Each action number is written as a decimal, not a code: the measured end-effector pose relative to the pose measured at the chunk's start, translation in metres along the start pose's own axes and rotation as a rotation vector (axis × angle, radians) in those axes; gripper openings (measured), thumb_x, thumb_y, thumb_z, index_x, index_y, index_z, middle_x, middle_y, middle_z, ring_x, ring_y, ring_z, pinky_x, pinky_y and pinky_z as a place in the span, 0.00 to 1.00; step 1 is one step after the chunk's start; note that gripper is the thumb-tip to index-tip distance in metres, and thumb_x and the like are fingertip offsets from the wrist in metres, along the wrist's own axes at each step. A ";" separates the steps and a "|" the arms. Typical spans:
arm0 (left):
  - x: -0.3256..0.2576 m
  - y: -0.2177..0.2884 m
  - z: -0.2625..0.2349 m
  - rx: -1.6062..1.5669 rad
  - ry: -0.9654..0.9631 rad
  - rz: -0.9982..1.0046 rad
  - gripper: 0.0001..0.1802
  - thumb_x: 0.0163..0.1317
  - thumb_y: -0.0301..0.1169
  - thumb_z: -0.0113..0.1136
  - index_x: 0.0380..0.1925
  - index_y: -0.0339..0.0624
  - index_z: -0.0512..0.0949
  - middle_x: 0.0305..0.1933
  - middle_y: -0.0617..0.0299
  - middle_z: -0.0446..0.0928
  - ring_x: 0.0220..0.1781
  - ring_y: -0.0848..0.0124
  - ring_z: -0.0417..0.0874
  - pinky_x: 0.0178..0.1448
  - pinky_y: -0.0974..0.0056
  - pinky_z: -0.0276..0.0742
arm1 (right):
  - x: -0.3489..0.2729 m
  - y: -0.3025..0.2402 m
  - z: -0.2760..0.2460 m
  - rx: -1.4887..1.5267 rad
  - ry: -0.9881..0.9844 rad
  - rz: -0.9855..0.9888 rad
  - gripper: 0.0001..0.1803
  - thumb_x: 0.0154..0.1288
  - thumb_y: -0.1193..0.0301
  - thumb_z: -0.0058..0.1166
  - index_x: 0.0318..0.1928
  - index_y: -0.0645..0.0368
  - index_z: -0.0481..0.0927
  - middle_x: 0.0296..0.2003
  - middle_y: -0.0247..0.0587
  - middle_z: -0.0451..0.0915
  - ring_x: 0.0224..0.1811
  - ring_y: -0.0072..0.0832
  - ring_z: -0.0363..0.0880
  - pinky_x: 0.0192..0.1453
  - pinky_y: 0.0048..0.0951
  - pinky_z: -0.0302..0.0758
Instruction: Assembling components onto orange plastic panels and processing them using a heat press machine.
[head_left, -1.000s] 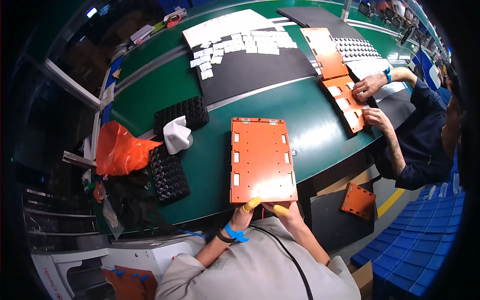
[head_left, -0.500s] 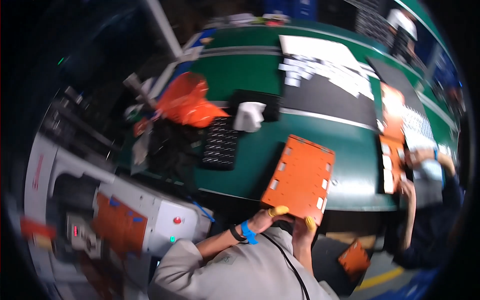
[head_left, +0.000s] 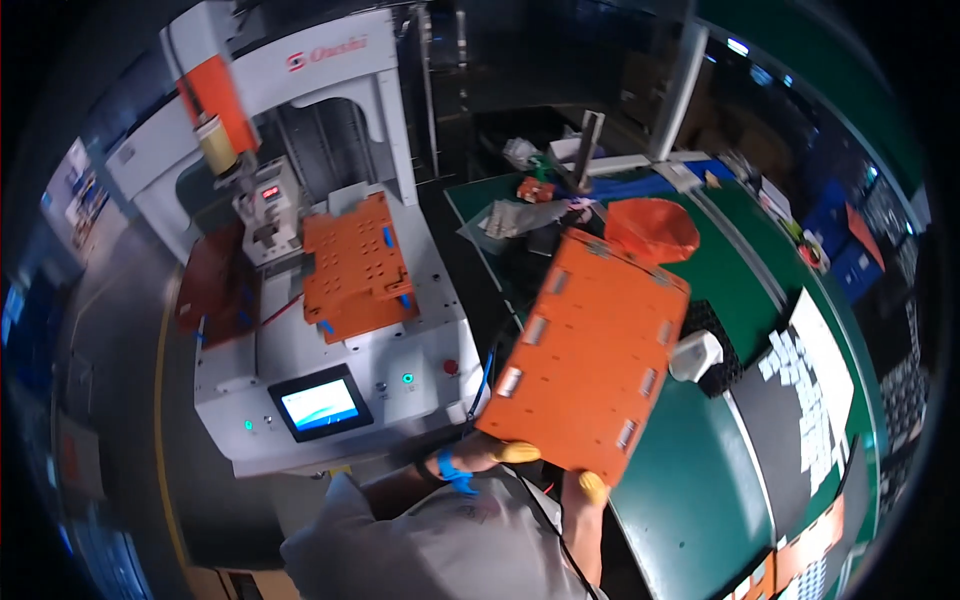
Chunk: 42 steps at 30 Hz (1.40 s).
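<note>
A flat orange panel (head_left: 590,345) with slots and small pale rectangular pieces along its long sides is held up in front of me, its far end tilted toward the right. My left hand (head_left: 492,455), with a blue band at the wrist, grips the near left corner. My right hand (head_left: 585,490) grips the near right corner. A yellow cover sits on each thumb, and both thumbs press on the panel's near edge. The other fingers are hidden beneath it. Left of the panel stands a white machine (head_left: 420,340) with a second orange plate (head_left: 360,260) on its bed.
The machine carries a lit screen (head_left: 320,402), a red button (head_left: 451,367) and a tool head (head_left: 268,205). On the green table (head_left: 690,490) lie an orange bag (head_left: 655,230), a black tray (head_left: 718,335), crumpled white paper (head_left: 695,356) and a dark mat (head_left: 765,430) with white pieces.
My view has swung left, bringing the machine fully into sight. The orange panel has turned with me, still in both hands. The co-worker at the right has left the view.
</note>
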<state>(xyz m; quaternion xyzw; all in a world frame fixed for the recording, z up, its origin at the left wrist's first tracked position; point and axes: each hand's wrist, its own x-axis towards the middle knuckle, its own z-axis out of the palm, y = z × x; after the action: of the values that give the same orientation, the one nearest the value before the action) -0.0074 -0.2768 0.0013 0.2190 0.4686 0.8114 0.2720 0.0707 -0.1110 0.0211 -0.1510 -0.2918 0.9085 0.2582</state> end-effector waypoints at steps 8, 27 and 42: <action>-0.018 0.061 -0.068 -0.050 0.526 0.461 0.27 0.68 0.48 0.52 0.55 0.36 0.75 0.51 0.52 0.81 0.48 0.59 0.81 0.53 0.56 0.75 | 0.063 0.110 0.126 -0.108 -0.762 0.498 0.18 0.67 0.66 0.60 0.53 0.62 0.78 0.45 0.36 0.81 0.47 0.26 0.79 0.55 0.30 0.74; -0.019 0.150 -0.211 -0.123 0.864 0.424 0.29 0.72 0.54 0.52 0.61 0.45 0.72 0.54 0.62 0.81 0.44 0.75 0.81 0.41 0.70 0.77 | 0.084 0.232 0.253 -0.149 -0.749 0.868 0.27 0.71 0.58 0.54 0.66 0.52 0.68 0.63 0.36 0.73 0.65 0.27 0.72 0.68 0.33 0.71; -0.041 0.125 -0.144 -0.018 1.085 0.708 0.23 0.72 0.36 0.55 0.64 0.39 0.71 0.62 0.55 0.77 0.39 0.73 0.81 0.52 0.58 0.86 | 0.098 0.249 0.276 -0.062 -0.645 0.936 0.28 0.71 0.54 0.54 0.65 0.51 0.69 0.59 0.38 0.77 0.59 0.33 0.78 0.63 0.35 0.75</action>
<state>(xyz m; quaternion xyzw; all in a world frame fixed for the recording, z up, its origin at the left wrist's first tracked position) -0.0936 -0.4472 0.0405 -0.0833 0.4322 0.8512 -0.2858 -0.2225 -0.3547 0.0736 0.0134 -0.2845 0.9172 -0.2784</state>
